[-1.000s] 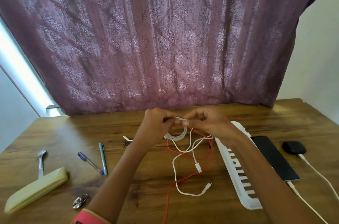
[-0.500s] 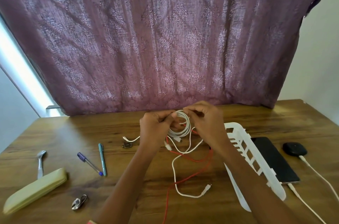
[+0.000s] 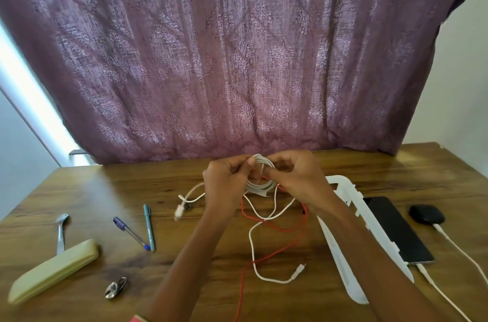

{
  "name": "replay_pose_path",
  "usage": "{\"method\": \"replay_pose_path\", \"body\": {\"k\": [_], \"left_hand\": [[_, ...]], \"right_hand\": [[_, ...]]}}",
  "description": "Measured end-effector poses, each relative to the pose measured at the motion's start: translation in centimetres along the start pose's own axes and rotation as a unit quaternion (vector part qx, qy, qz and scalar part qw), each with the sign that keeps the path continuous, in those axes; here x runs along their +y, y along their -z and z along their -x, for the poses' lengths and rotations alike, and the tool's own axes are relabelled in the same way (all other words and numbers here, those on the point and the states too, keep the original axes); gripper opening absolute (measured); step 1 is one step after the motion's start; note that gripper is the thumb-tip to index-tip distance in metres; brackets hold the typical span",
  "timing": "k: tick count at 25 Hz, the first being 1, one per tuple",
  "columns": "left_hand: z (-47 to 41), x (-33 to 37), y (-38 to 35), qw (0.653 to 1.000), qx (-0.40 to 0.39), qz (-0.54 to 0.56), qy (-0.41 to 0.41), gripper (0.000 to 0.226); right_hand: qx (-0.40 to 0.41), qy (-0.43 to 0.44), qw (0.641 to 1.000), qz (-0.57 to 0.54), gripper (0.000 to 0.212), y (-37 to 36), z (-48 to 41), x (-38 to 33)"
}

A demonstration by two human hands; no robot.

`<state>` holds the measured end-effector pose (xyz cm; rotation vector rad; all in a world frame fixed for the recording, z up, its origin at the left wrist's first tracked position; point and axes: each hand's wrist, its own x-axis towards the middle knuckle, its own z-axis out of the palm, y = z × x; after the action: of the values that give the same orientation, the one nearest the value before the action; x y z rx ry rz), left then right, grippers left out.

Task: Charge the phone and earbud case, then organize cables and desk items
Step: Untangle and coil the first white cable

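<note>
Right now both hands meet above the far middle of the table (image 3: 105, 189), working on the same white cable (image 3: 261, 186). The left hand (image 3: 227, 184) pinches the wound coil between thumb and curled fingers, and the right hand (image 3: 295, 179) grips the other side of that coil, so the two nearly touch. The cable's loose tail drops from the coil onto the wood and ends in a plug toward the near edge, crossing a red cable (image 3: 287, 247) that trails off the near edge. Another white end lies blurred just left of the left wrist. A white plastic tray (image 3: 343, 184) lies under the right forearm. Just right of it the phone (image 3: 396, 229) lies flat, screen dark, with a white lead plugged into its near end. The black earbud case (image 3: 426, 213) sits near the right edge with its own white lead attached. Toward the left edge lie a blue pen (image 3: 132, 234) and a teal pen (image 3: 148, 226), tips almost touching, a spoon (image 3: 61, 232) and a beige case (image 3: 52, 271). Near them is a small metal object (image 3: 115, 288), possibly a padlock. A purple curtain (image 3: 237, 57) hangs behind the far edge.
</note>
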<state>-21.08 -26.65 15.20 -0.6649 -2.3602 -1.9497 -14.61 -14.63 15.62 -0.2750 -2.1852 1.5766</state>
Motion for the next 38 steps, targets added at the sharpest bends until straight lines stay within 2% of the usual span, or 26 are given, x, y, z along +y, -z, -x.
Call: {"method": "replay_pose_path", "body": {"k": [5, 7, 11, 13, 14, 16, 17, 18, 22, 27, 30, 32, 34, 36, 38], "left_hand": [[-0.3, -0.4, -0.2, 0.999, -0.032, 0.007, 0.029, 0.013], [-0.3, -0.6, -0.3, 0.998, -0.042, 0.018, 0.041, 0.012], [-0.4, -0.9, -0.6, 0.991, -0.053, 0.08, 0.092, 0.015], [-0.5, -1.1, -0.6, 0.989, -0.053, 0.094, 0.104, 0.02], [-0.5, -1.2, -0.6, 0.987, -0.054, 0.101, 0.109, 0.021], [-0.3, -1.0, -0.6, 0.983, -0.057, 0.127, 0.121, 0.022], [-0.3, -0.9, -0.6, 0.98, -0.056, 0.142, 0.124, 0.022], [-0.2, -0.8, -0.6, 0.979, -0.053, 0.153, 0.124, 0.02], [0.2, -0.5, -0.9, 0.979, -0.024, 0.172, 0.103, 0.013], [0.5, -1.2, -1.1, 0.977, -0.006, 0.189, 0.096, 0.014], [0.5, -2.1, -1.1, 0.985, 0.023, 0.148, 0.083, 0.019], [0.5, -2.1, -1.0, 0.994, 0.041, 0.085, 0.049, 0.019], [0.5, -1.8, -0.8, 0.999, 0.045, 0.025, -0.001, 0.02], [0.3, -1.5, -0.4, 0.998, 0.044, -0.011, -0.034, 0.021], [0.1, -1.4, -0.1, 0.998, 0.049, -0.012, -0.036, 0.022]], "right_hand": [[-0.016, -0.005, 0.997, -0.072, 0.044, 0.2, -0.1, 0.6], [-0.031, 0.004, 0.994, -0.107, 0.049, 0.2, -0.1, 1.0], [0.005, 0.059, 0.995, -0.084, 0.031, 0.4, -0.1, 2.1], [0.058, 0.153, 0.986, 0.022, 0.019, 0.5, -0.1, 2.7], [0.099, 0.226, 0.962, 0.12, 0.012, 0.5, -0.1, 3.1], [0.161, 0.341, 0.878, 0.294, 0.011, 0.3, 0.1, 3.5], [0.176, 0.366, 0.852, 0.33, 0.013, 0.1, 0.2, 3.8], [0.186, 0.365, 0.848, 0.336, 0.015, -0.2, 0.4, 4.0], [0.168, 0.278, 0.91, 0.257, 0.022, -1.0, 0.9, 4.0], [0.118, 0.188, 0.958, 0.183, 0.018, -1.9, 1.0, 3.1], [0.053, 0.06, 0.994, 0.071, 0.01, -1.8, 1.2, 2.1], [0.031, -0.044, 0.998, -0.031, 0.011, -1.6, 1.0, 1.6], [0.026, -0.129, 0.982, -0.138, 0.018, -1.0, 0.8, 0.9], [0.001, -0.154, 0.968, -0.199, 0.024, -0.4, 0.6, 0.0], [-0.063, -0.151, 0.956, -0.245, 0.027, 0.3, 0.3, -0.5]]}}
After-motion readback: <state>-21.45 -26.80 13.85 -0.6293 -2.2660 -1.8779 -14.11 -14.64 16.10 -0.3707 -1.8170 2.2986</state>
